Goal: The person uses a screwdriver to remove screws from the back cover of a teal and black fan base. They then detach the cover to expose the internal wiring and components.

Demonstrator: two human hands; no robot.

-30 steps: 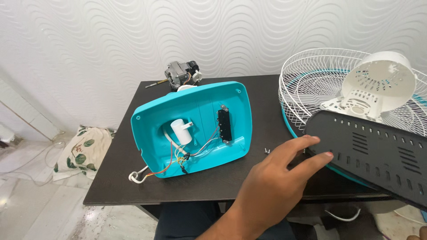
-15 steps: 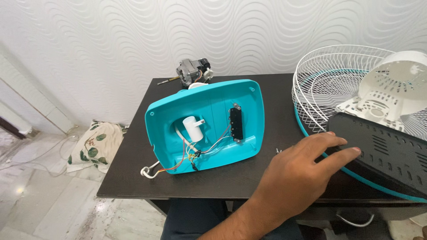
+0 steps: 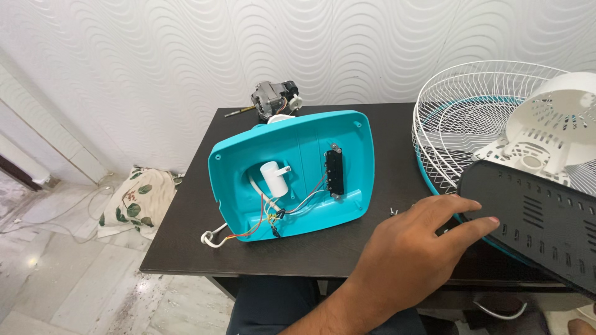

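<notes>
Reaching from the near edge, the left hand (image 3: 410,248) lies with fingers spread, its fingertips (image 3: 465,205) touching the left corner of a black vented panel (image 3: 534,217). Only a sliver of the right hand (image 3: 580,327) shows at the near right corner, and whether it is spread or closed cannot be told. That black panel sits at the right of the dark counter (image 3: 310,248), tilted, overlapping the near part of a white wire fan guard (image 3: 459,118) with a teal rim. A white plastic motor housing (image 3: 552,124) rests on the guard, just beyond the panel. At the middle of the counter a teal fan base shell (image 3: 292,174) lies with its inside showing: a white cylinder (image 3: 274,178), a black switch block (image 3: 334,172) and coloured wires (image 3: 279,214). A metal motor (image 3: 273,96) stands at the far edge by the wall. Small screws (image 3: 393,212) lie just left of the fingers. On the floor at left lies a leaf-printed cloth (image 3: 136,201).
</notes>
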